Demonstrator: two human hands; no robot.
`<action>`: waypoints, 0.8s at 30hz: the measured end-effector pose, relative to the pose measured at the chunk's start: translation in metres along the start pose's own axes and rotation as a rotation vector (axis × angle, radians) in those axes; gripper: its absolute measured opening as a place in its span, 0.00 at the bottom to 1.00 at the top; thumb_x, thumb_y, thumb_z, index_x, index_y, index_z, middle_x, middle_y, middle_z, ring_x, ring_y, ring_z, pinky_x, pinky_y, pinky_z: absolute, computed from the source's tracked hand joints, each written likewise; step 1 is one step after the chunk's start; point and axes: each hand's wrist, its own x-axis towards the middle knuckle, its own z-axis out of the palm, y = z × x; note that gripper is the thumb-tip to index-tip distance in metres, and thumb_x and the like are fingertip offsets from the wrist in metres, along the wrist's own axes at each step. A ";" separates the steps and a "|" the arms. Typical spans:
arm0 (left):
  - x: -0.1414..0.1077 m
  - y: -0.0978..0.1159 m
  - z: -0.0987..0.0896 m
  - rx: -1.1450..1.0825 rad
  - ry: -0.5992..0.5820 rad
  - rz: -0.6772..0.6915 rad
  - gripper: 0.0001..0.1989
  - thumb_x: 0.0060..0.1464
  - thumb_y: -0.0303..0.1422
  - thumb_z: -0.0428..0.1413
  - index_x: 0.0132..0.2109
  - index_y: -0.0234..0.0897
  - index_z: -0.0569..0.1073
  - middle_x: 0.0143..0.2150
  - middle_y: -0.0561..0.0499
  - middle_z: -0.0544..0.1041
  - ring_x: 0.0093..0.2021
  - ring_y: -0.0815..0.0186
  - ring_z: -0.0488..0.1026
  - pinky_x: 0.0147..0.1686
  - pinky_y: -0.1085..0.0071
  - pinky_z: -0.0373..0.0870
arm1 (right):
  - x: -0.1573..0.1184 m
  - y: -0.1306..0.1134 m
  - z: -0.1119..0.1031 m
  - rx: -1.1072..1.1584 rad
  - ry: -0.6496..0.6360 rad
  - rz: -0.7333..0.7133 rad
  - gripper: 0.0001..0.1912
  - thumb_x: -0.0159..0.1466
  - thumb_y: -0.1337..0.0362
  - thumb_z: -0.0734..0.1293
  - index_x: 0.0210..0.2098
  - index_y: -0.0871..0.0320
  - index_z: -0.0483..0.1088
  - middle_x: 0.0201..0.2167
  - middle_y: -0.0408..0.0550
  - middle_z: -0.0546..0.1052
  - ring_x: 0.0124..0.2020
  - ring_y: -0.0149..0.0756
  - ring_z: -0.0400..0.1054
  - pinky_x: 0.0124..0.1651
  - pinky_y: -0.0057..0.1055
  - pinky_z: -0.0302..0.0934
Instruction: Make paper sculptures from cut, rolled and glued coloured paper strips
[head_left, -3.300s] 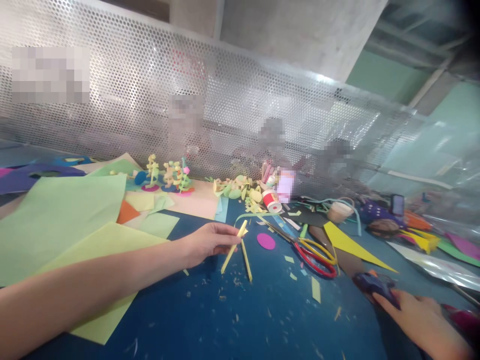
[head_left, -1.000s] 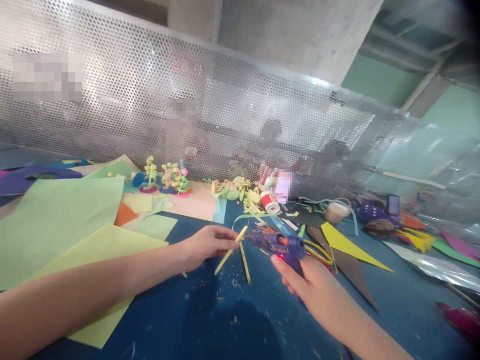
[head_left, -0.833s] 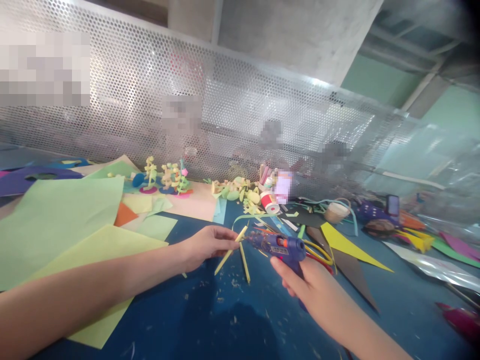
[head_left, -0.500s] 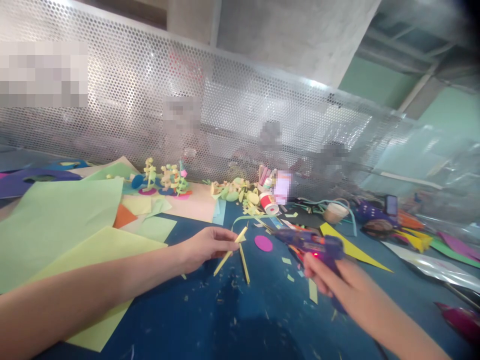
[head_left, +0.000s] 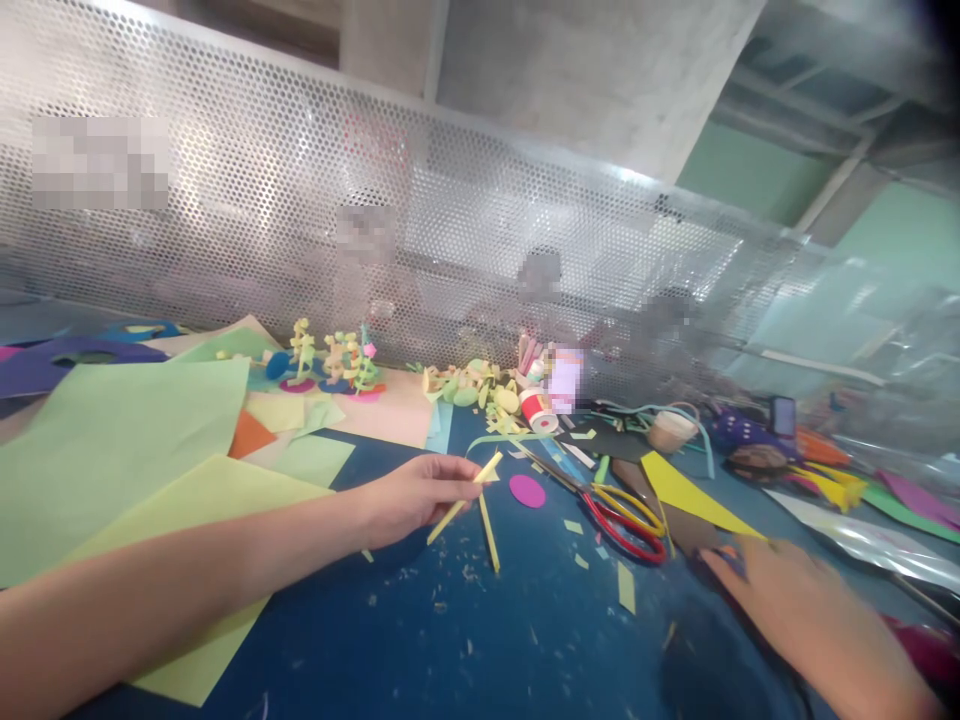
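My left hand (head_left: 427, 495) pinches thin yellow paper strips between thumb and fingertips, above the blue tabletop. One strip (head_left: 450, 520) slants down to the left, and another strip (head_left: 489, 535) hangs down to the right, so they form an upside-down V. At the right, my right hand (head_left: 802, 600) is smeared by motion and curls over a dark blue and orange glue gun (head_left: 731, 562), which is mostly hidden beneath it. Between the hands lie a magenta paper disc (head_left: 527, 491) and scissors (head_left: 626, 520) with red and yellow handles.
Green paper sheets (head_left: 150, 430) cover the left side. Small paper figures (head_left: 301, 355) stand at the back, near a pile of yellow-green paper pieces (head_left: 472, 385). A paper cup (head_left: 671, 430) and a yellow paper triangle (head_left: 690, 495) are at right. A perforated metal screen (head_left: 465, 200) rises behind.
My right hand has carried the glue gun to the right and lower, away from the strips, uncovering the scissors. My left hand has stayed almost still with the strips.
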 end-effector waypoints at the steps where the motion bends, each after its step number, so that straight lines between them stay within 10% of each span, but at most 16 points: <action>1: -0.001 0.001 0.001 -0.013 -0.016 0.000 0.09 0.46 0.32 0.61 0.36 0.35 0.75 0.26 0.56 0.67 0.26 0.77 0.63 0.29 0.80 0.57 | 0.004 -0.029 -0.011 0.085 -0.047 -0.030 0.15 0.57 0.56 0.59 0.29 0.60 0.73 0.32 0.62 0.75 0.36 0.58 0.69 0.39 0.51 0.60; 4: -0.003 0.002 0.004 -0.046 -0.085 0.006 0.09 0.46 0.32 0.61 0.36 0.34 0.74 0.27 0.56 0.68 0.27 0.76 0.63 0.30 0.79 0.58 | 0.014 -0.115 -0.023 0.630 -0.379 -0.153 0.14 0.61 0.55 0.59 0.38 0.54 0.71 0.40 0.49 0.75 0.40 0.44 0.70 0.44 0.38 0.63; 8: -0.005 0.000 0.004 -0.091 -0.180 0.007 0.10 0.47 0.33 0.61 0.36 0.34 0.74 0.25 0.55 0.66 0.26 0.74 0.62 0.29 0.76 0.59 | 0.022 -0.179 0.007 1.203 -0.484 -0.240 0.11 0.56 0.60 0.67 0.38 0.56 0.71 0.36 0.45 0.76 0.38 0.36 0.69 0.44 0.32 0.63; 24: 0.011 -0.016 -0.019 -0.103 -0.162 -0.089 0.09 0.48 0.31 0.59 0.35 0.29 0.74 0.27 0.53 0.66 0.26 0.76 0.61 0.24 0.81 0.54 | 0.019 -0.194 0.073 1.599 -0.566 -0.052 0.06 0.57 0.61 0.68 0.33 0.55 0.76 0.24 0.41 0.71 0.25 0.27 0.60 0.28 0.24 0.55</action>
